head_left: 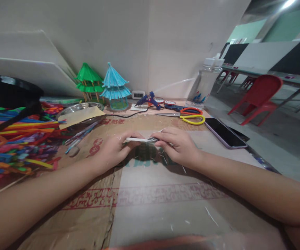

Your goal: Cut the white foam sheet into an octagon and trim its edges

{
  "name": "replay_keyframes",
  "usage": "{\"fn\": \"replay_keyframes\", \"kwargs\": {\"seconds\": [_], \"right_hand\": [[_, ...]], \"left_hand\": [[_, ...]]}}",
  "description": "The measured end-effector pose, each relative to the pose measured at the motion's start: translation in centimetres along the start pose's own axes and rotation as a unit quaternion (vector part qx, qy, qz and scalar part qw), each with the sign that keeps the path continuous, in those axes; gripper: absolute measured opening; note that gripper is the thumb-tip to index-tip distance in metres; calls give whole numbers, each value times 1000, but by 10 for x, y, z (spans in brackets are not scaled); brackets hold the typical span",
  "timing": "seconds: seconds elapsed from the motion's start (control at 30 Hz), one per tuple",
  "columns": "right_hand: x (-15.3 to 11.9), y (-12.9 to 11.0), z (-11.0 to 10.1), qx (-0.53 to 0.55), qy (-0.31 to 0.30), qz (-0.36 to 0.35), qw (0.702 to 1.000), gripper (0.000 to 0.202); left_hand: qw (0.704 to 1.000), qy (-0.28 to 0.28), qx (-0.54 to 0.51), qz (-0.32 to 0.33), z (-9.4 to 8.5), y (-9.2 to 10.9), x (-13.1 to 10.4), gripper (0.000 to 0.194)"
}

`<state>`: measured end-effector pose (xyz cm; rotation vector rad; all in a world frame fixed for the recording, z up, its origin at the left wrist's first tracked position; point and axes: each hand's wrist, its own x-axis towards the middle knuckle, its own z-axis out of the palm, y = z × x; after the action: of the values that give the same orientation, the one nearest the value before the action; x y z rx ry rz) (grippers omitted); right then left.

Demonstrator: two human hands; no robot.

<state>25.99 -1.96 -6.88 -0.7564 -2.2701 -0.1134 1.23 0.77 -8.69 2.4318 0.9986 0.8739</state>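
My left hand (115, 149) is closed on one end of a thin white strip (135, 139), which stretches across toward the right. Opposite it, my right hand (174, 144) pinches at the strip's other end. Between its thumb and finger is a small dark, shiny thing (153, 140), too small and blurred to name. Fine white threads hang beneath the right fingers. Both hands are just above a translucent sheet (150, 215) on the cardboard-covered table (90, 184), and white scraps are scattered on it.
Colourful pipe cleaners (17, 146) are heaped at left beside a metal bowl (79, 109). Behind stand green (89, 78) and blue (115, 81) little pavilions, a glue gun (150, 100) and a plastic bottle (200, 83). Scissors (191, 116) and a phone (225, 133) lie at right.
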Motion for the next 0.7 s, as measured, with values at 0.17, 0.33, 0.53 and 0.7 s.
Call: {"fn": "replay_keyframes", "kwargs": {"seconds": [0.17, 0.33, 0.53, 0.7], "right_hand": [[-1, -1, 0, 23, 1, 18, 1000, 30], [-2, 2, 1, 49, 3, 63, 997, 31], [-2, 1, 1, 39, -3, 40, 998, 31], [-2, 3, 0, 39, 12, 72, 997, 30]], "left_hand": [[1000, 1, 2, -4, -1, 2, 0, 26], [1000, 8, -1, -16, -2, 4, 0, 25], [1000, 12, 6, 2, -2, 4, -1, 26], [999, 41, -8, -11, -3, 6, 1, 23]]}}
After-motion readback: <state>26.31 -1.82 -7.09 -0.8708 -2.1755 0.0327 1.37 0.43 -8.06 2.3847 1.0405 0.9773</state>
